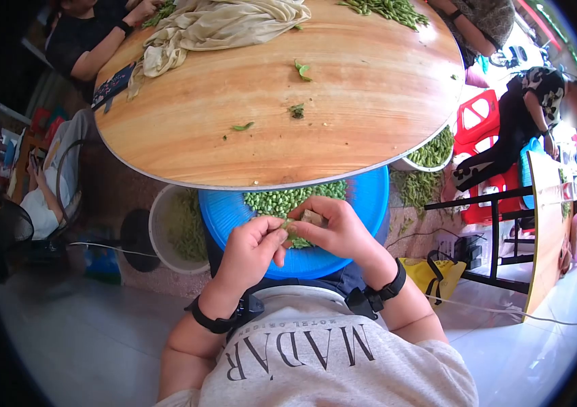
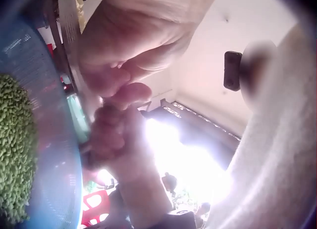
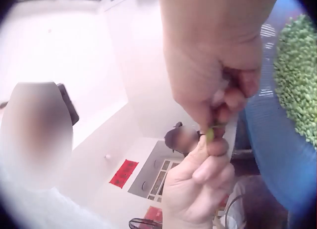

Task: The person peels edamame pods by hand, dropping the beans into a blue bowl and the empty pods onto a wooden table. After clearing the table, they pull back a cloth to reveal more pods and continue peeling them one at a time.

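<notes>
A small green pod (image 3: 211, 134) shows clearly in the right wrist view, pinched between the fingertips of the left hand (image 1: 248, 247) and right hand (image 1: 336, 229); in the left wrist view the fingers blur and it cannot be made out. Beneath the hands, a blue basin (image 1: 371, 203) holds loose green beans (image 1: 267, 201). The head view adds a white bucket (image 1: 161, 254) of pods at the basin's nine o'clock, another pod-filled container (image 1: 407, 165) at two, and the tabletop (image 1: 234, 156) at twelve.
</notes>
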Demonstrator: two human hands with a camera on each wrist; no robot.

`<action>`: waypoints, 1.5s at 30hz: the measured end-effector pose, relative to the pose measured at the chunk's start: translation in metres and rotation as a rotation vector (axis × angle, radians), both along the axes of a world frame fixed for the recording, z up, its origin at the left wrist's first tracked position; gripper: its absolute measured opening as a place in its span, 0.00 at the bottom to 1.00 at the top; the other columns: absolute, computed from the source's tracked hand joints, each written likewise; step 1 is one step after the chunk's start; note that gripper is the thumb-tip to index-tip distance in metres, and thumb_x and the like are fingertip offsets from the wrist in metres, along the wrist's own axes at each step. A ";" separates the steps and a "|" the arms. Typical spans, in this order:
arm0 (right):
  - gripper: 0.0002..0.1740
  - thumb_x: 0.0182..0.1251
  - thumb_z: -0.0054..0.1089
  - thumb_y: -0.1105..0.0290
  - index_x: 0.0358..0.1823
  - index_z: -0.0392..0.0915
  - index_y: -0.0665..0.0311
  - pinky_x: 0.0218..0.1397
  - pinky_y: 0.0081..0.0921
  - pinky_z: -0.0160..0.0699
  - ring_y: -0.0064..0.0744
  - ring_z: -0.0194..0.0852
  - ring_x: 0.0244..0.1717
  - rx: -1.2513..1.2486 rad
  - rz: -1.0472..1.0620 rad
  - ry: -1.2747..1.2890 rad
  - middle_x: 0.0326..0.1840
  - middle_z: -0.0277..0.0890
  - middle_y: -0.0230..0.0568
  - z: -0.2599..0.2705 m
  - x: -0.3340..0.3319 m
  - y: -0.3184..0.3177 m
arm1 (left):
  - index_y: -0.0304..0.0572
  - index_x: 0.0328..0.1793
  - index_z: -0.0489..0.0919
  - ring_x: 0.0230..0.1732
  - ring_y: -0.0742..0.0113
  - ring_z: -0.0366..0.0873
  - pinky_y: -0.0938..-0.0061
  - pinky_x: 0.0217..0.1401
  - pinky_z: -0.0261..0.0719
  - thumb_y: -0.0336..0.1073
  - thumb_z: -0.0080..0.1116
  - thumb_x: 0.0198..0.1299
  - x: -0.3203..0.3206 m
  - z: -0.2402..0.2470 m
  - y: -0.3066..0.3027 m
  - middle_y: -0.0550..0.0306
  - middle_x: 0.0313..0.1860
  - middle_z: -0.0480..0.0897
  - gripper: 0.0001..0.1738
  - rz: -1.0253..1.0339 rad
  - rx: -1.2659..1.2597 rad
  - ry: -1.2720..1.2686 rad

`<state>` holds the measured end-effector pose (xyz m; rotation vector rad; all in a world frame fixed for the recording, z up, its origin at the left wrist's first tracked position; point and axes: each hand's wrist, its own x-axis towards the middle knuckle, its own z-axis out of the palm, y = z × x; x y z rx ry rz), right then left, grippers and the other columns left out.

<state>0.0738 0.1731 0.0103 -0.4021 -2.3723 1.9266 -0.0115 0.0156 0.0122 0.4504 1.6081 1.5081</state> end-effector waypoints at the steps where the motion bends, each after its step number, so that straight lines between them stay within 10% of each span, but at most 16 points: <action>1: 0.09 0.56 0.62 0.69 0.34 0.77 0.68 0.24 0.17 0.65 0.20 0.68 0.23 -0.151 -0.002 -0.027 0.22 0.72 0.33 -0.004 0.001 -0.001 | 0.31 0.39 0.77 0.18 0.79 0.70 0.86 0.19 0.67 0.26 0.50 0.60 0.000 -0.001 -0.002 0.58 0.24 0.78 0.06 -0.016 -0.011 -0.044; 7: 0.08 0.57 0.60 0.71 0.35 0.77 0.69 0.23 0.16 0.64 0.20 0.66 0.21 -0.807 -0.146 -0.098 0.22 0.72 0.35 -0.039 0.008 0.001 | 0.33 0.33 0.75 0.17 0.80 0.70 0.86 0.17 0.66 0.27 0.54 0.59 -0.001 0.000 -0.008 0.58 0.21 0.77 0.04 0.010 -0.125 -0.041; 11: 0.11 0.54 0.63 0.72 0.39 0.77 0.66 0.31 0.26 0.71 0.30 0.72 0.28 0.413 -0.219 0.104 0.28 0.74 0.42 -0.023 0.009 0.000 | 0.36 0.31 0.75 0.15 0.82 0.67 0.87 0.15 0.62 0.28 0.54 0.59 -0.002 -0.025 -0.016 0.60 0.19 0.76 0.04 0.008 -0.121 0.502; 13: 0.12 0.53 0.65 0.70 0.38 0.77 0.66 0.31 0.25 0.70 0.30 0.72 0.28 0.252 -0.071 0.156 0.29 0.74 0.42 -0.010 0.011 -0.008 | 0.37 0.31 0.75 0.15 0.83 0.65 0.87 0.14 0.60 0.29 0.53 0.60 -0.001 -0.024 -0.014 0.62 0.18 0.74 0.05 -0.026 -0.113 0.651; 22: 0.12 0.58 0.63 0.66 0.36 0.75 0.67 0.26 0.14 0.62 0.16 0.64 0.24 -0.738 -0.097 0.000 0.24 0.69 0.28 -0.025 0.014 -0.020 | 0.35 0.37 0.75 0.19 0.82 0.70 0.85 0.19 0.67 0.31 0.56 0.58 -0.001 -0.004 -0.014 0.59 0.19 0.76 0.06 -0.069 0.076 -0.226; 26: 0.12 0.56 0.61 0.73 0.42 0.75 0.68 0.25 0.21 0.65 0.29 0.66 0.21 0.475 -0.160 0.128 0.23 0.70 0.39 -0.024 0.015 -0.008 | 0.34 0.48 0.73 0.23 0.75 0.76 0.82 0.21 0.70 0.34 0.59 0.56 -0.008 -0.041 -0.020 0.56 0.25 0.79 0.16 -0.173 -0.335 0.356; 27: 0.12 0.54 0.60 0.73 0.41 0.76 0.66 0.26 0.32 0.71 0.45 0.72 0.22 0.663 -0.171 0.076 0.25 0.70 0.46 -0.025 0.017 -0.003 | 0.34 0.51 0.73 0.25 0.72 0.78 0.80 0.21 0.72 0.33 0.60 0.56 -0.010 -0.059 -0.022 0.55 0.28 0.80 0.18 -0.181 -0.388 0.554; 29: 0.13 0.54 0.60 0.73 0.42 0.76 0.66 0.27 0.31 0.72 0.44 0.73 0.25 0.540 -0.151 0.042 0.27 0.71 0.46 -0.013 0.017 -0.002 | 0.37 0.57 0.71 0.34 0.61 0.82 0.74 0.29 0.78 0.36 0.58 0.58 -0.012 -0.068 -0.025 0.51 0.39 0.82 0.22 -0.197 -0.431 1.037; 33: 0.18 0.56 0.58 0.68 0.48 0.74 0.65 0.42 0.37 0.70 0.42 0.75 0.45 0.495 -0.086 0.234 0.43 0.75 0.46 0.012 0.000 -0.023 | 0.39 0.58 0.69 0.43 0.61 0.79 0.64 0.39 0.77 0.48 0.44 0.66 -0.007 -0.029 -0.024 0.52 0.49 0.77 0.23 0.033 0.213 -0.571; 37: 0.27 0.62 0.50 0.56 0.57 0.66 0.67 0.61 0.51 0.56 0.45 0.51 0.69 0.921 0.111 0.231 0.65 0.59 0.53 0.010 -0.038 -0.063 | 0.41 0.59 0.68 0.53 0.65 0.73 0.68 0.56 0.69 0.47 0.41 0.67 -0.012 0.001 -0.025 0.53 0.51 0.75 0.21 0.280 0.529 -0.794; 40: 0.30 0.63 0.47 0.53 0.60 0.64 0.68 0.62 0.52 0.55 0.49 0.48 0.70 0.637 0.259 0.331 0.67 0.54 0.55 0.021 -0.076 -0.064 | 0.34 0.57 0.67 0.51 0.62 0.74 0.67 0.53 0.73 0.41 0.40 0.67 -0.040 -0.027 -0.058 0.49 0.51 0.75 0.20 0.249 0.615 -0.640; 45: 0.32 0.63 0.47 0.51 0.61 0.62 0.67 0.64 0.49 0.52 0.50 0.46 0.70 1.001 0.261 0.366 0.68 0.52 0.57 -0.014 -0.160 -0.052 | 0.32 0.49 0.73 0.42 0.52 0.79 0.71 0.38 0.82 0.51 0.39 0.67 -0.068 -0.017 -0.081 0.42 0.43 0.78 0.26 0.521 0.618 -0.626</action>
